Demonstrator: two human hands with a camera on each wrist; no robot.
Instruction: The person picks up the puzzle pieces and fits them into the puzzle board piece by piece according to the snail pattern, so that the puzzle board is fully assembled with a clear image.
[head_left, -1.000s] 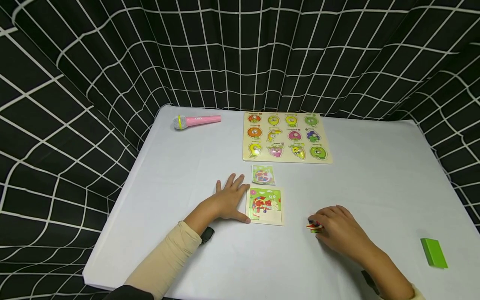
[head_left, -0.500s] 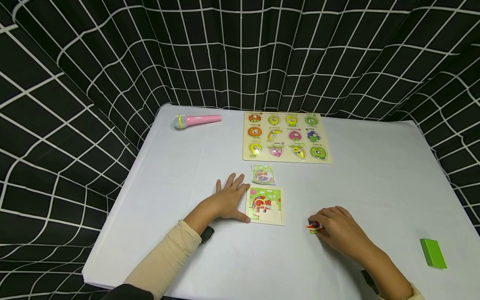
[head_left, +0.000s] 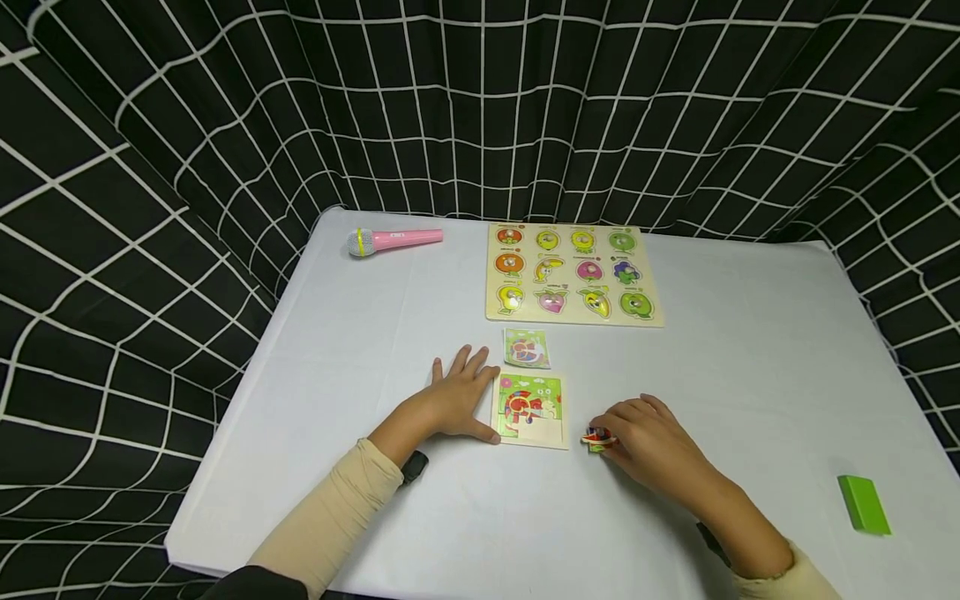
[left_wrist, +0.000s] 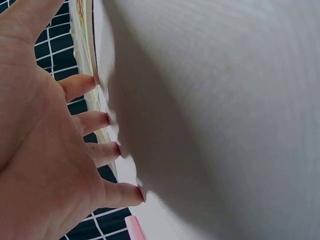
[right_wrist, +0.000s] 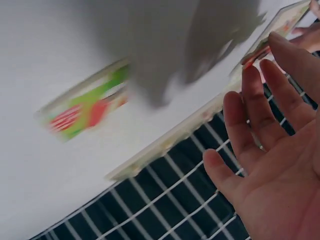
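In the head view, a small square jigsaw puzzle board (head_left: 534, 396) with a snail picture lies on the table, bare wood showing at its lower right. My left hand (head_left: 457, 404) rests beside it with fingers spread, thumb and index finger at the board's left edge. My right hand (head_left: 652, 446) is just right of the board and pinches a jigsaw piece (head_left: 597, 439) with red, white and green print between thumb and fingers. Whether it is a single piece is hard to tell. The right wrist view also catches this jigsaw piece (right_wrist: 257, 54) at the fingertips.
A small snail picture card (head_left: 527, 348) lies directly behind the board. Farther back are a wooden fruit puzzle (head_left: 573, 275) and a pink toy microphone (head_left: 397, 241). A green box (head_left: 865, 505) lies at the far right. Black gridded cloth (head_left: 525, 108) surrounds the white table.
My right hand has moved left and slightly away from me, bringing the jigsaw piece closer to the board. The left hand has stayed in place.
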